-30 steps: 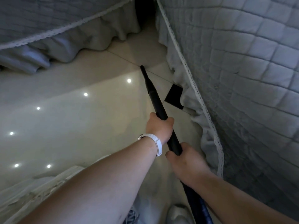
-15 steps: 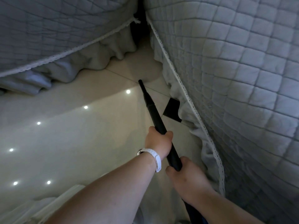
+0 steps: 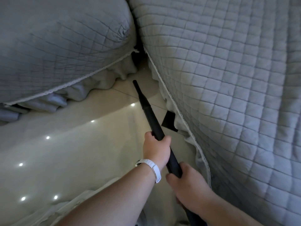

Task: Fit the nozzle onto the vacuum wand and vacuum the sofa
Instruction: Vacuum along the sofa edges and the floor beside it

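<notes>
A black vacuum wand (image 3: 154, 123) runs up from the bottom centre, with a slim tapered nozzle (image 3: 138, 91) at its far end. The nozzle tip hangs over the floor near the corner gap between two sofa sections. My left hand (image 3: 156, 149), a white band on its wrist, grips the wand higher up. My right hand (image 3: 189, 188) grips it lower down, close to me. The grey quilted sofa (image 3: 236, 95) fills the right side; a second quilted section (image 3: 61, 46) lies at upper left.
Glossy pale floor tiles (image 3: 73, 152) with light reflections spread across the left and centre. A dark sofa leg (image 3: 168, 120) shows under the ruffled skirt on the right. Light fabric (image 3: 78, 204) lies at the bottom left. A dark gap (image 3: 138, 57) separates the two sofa sections.
The view has tilted up, showing more of both sofa sections. The wand stays in both hands, its nozzle still pointing toward the corner gap.
</notes>
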The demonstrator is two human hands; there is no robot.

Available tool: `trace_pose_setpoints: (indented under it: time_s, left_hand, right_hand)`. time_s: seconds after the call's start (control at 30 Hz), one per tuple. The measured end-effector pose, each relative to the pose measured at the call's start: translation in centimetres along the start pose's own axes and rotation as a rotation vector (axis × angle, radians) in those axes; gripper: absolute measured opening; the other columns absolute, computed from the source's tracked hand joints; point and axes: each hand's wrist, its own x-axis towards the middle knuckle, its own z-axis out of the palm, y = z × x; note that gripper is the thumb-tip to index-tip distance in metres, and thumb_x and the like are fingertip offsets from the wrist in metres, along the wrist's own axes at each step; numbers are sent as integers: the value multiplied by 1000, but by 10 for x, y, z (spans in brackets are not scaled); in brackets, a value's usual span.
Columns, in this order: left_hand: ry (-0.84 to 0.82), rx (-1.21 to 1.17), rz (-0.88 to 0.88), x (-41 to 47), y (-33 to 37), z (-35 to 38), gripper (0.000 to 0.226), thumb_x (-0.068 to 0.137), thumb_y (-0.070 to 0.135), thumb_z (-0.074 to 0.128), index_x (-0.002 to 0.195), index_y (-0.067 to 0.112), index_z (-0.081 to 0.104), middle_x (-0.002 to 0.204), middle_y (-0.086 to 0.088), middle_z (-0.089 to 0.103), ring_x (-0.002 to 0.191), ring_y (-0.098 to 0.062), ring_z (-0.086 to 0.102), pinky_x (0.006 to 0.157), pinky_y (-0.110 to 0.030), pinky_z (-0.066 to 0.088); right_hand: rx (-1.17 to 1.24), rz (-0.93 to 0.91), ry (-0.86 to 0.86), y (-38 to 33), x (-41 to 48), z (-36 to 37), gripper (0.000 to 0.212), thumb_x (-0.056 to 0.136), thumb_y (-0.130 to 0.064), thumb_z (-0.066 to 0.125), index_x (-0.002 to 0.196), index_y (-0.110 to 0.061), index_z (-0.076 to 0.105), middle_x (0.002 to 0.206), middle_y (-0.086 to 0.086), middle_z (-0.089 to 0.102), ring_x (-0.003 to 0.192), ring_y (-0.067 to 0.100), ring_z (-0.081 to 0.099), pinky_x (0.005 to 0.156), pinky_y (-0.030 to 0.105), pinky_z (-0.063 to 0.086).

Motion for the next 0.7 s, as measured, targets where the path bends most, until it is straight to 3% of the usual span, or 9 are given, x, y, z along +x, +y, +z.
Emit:
trace_pose_setpoints:
  time_s: [0.23,0.53,0.7]
  left_hand:
    - [-16,-35,25,-85,32,-6,21,87,24,67,99,19,51,81,-1,62,67,-16,59,58,-28,45]
    - [21,-83,150,-166,82,-7,18,87,23,68,97,21,54,80,2,65,64,-13,62,56,-26,46]
    - [-52,-40,226,-206,101,8,18,87,22,69,99,20,56,82,4,66,59,-3,61,49,-15,43]
  right_hand:
    - [-9,-49,-1,4,-77,-36,21,84,-37,58,87,-18,52,72,3,65,65,22,66,55,29,45]
    - [5,-134,94,-3,-156,-85,18,82,-35,59,87,-18,55,72,3,68,64,20,68,57,33,53]
    - [39,-118,193,7,-196,-105,20,83,-35,60,88,-17,54,71,3,66,66,15,64,53,24,44]
